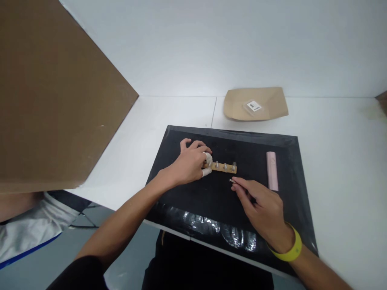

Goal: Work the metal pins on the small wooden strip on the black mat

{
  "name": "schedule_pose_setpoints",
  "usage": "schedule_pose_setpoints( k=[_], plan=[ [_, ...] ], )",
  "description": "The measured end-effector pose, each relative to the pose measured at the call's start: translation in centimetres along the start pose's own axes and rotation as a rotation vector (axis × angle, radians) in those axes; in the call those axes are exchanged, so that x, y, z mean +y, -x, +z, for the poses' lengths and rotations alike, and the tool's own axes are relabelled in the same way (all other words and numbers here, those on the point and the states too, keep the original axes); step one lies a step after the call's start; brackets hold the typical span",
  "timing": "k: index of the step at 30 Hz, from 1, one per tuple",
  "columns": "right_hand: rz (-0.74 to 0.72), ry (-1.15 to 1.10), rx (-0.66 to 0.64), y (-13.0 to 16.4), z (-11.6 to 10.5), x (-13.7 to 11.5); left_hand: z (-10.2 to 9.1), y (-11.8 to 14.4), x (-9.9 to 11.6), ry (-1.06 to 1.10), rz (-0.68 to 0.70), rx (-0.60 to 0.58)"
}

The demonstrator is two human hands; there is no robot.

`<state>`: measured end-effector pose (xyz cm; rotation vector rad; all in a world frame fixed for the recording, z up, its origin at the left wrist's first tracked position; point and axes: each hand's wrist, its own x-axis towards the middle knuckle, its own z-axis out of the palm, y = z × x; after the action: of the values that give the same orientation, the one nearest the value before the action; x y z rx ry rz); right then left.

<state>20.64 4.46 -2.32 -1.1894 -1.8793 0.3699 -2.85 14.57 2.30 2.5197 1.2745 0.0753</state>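
Near the middle of the black mat, my left hand [192, 163] grips the left end of a narrow tan strip [221, 166] between thumb and forefinger, both wrapped in white covers. Several small, clear, shiny pieces stand in a row along the strip. My right hand [261, 203], with a yellow wristband, is just below and right of the strip's right end. Its thumb and forefinger pinch a small, slim, pale piece [231, 181] whose kind I cannot make out. That piece is apart from the strip. My left fingers hide the strip's left end.
A long pale pink block [272, 170] lies on the black mat [187, 197] at the right. Behind the mat, a tan paper tray [272, 102] holds a clear labelled case [253, 106]. A brown panel [60, 92] stands at the left, with part of another person below it.
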Motion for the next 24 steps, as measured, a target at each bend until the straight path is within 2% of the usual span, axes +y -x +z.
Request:
schedule_pose_setpoints(
  k=[4, 24],
  plan=[
    [0.004, -0.010, -0.015, -0.01, 0.10, -0.07, -0.51, -0.08, -0.09, 0.008, 0.013, -0.040],
    [-0.009, -0.003, -0.033, 0.06, 0.36, 0.01, -0.36, -0.65, 0.61, -0.016, -0.015, -0.017]
  ],
)
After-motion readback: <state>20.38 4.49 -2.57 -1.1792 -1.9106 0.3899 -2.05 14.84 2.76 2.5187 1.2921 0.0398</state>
